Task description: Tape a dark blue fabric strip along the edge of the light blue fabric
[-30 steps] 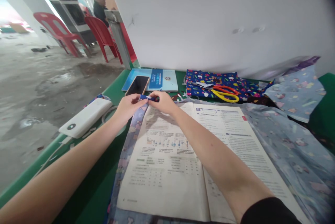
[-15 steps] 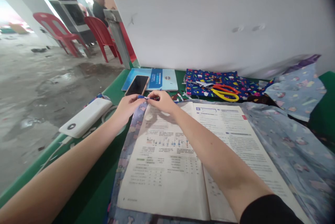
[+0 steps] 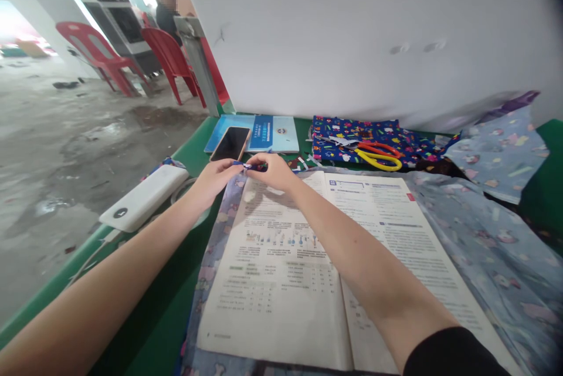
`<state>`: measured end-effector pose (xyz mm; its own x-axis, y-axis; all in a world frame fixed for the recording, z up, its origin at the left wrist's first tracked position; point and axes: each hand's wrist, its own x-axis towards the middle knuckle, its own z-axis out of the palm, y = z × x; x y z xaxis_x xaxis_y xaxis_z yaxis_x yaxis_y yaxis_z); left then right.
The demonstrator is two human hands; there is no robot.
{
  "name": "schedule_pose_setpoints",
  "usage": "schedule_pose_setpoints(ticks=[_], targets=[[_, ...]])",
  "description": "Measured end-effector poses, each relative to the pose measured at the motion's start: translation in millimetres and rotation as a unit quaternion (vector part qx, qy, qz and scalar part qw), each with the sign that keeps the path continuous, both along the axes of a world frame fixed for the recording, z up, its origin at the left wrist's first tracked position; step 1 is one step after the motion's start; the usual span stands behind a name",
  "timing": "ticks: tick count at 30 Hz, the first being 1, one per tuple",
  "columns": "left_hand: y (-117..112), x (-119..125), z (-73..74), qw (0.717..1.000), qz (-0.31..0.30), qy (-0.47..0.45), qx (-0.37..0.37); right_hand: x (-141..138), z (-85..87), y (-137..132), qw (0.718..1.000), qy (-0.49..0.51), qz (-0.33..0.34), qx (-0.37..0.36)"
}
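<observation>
An open printed book lies on a sheet of patterned wrapping material, pale greyish with small figures on its upper side. The sheet sticks out past the book's left, lower and right edges. At the book's far left corner my left hand pinches the sheet's edge, where a dark blue underside shows. Close against it, my right hand is closed on the same corner with thumb and fingertips. My right forearm crosses over the pages. The fingertips partly hide the fold.
Beyond my hands lie a phone and a blue booklet. Scissors with orange and yellow handles rest on blue patterned material. A white power bank with a cable sits left. A person sits near red chairs.
My hands stay at the same corner, with only slight finger movement. The right hand has shifted a little at the fold. Everything else stays in place.
</observation>
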<state>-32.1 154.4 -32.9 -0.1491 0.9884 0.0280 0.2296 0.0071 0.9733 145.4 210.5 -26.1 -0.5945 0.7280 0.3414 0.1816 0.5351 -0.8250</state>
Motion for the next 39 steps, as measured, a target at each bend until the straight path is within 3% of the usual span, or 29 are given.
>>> schedule_pose_setpoints(ticks=[9,23,30,39], targets=[[-3.9,0.0,7.0,0.994,0.029,0.1,0.03,0.1,-1.9,1.2,1.0,-0.022,-0.013,-0.009],[-6.3,1.5,9.4,0.999,-0.011,0.044,0.024,0.7,1.8,-1.3,0.999,-0.016,-0.021,-0.019],[-5.0,-0.5,8.6,0.999,-0.025,0.043,0.015,1.8,-2.9,6.8,0.995,0.035,0.031,-0.09],[-7.0,2.4,11.1,0.998,-0.024,0.054,0.004,5.4,0.4,6.6,0.992,0.03,0.041,-0.114]])
